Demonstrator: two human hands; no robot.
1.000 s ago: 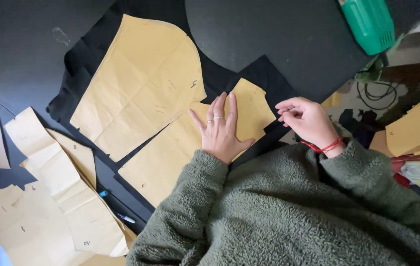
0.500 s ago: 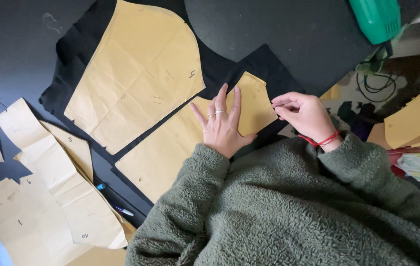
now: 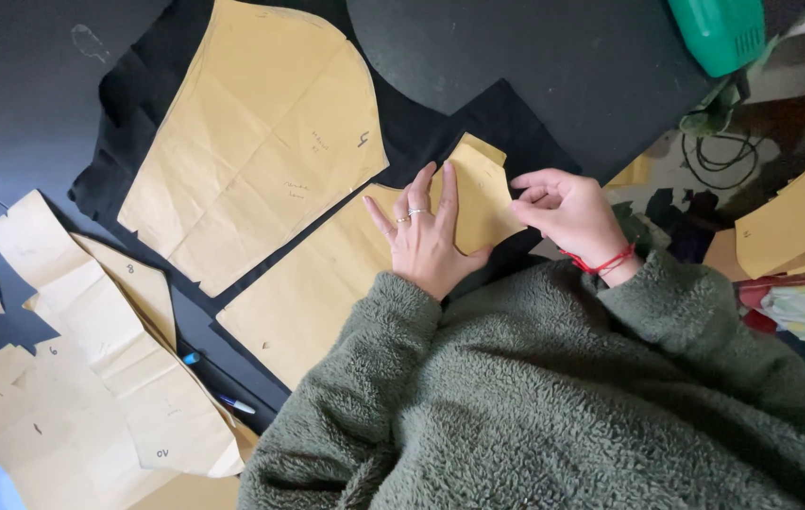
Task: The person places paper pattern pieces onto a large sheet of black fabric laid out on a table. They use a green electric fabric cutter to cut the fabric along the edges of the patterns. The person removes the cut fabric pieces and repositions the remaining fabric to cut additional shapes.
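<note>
My left hand (image 3: 426, 236) lies flat, fingers spread, on a long tan paper pattern piece (image 3: 317, 288) that rests on black fabric (image 3: 506, 113). It wears rings on two fingers. My right hand (image 3: 563, 210), with a red string at the wrist, has thumb and fingers pinched together at the right edge of that same piece; whether something small is between them is too fine to see. A larger tan pattern piece (image 3: 261, 142) with a rounded top lies just beyond on the same fabric. Green fleece sleeves cover both arms.
Several loose tan pattern pieces (image 3: 91, 331) are piled at the left, with two pens (image 3: 232, 404) at their edge. A green plastic object (image 3: 719, 33) sits at top right above a black cable (image 3: 714, 156). More tan pieces (image 3: 799, 222) lie at the right.
My right hand has moved left and up from beside the pattern piece to its right edge. My left hand stays pressed flat on the paper.
</note>
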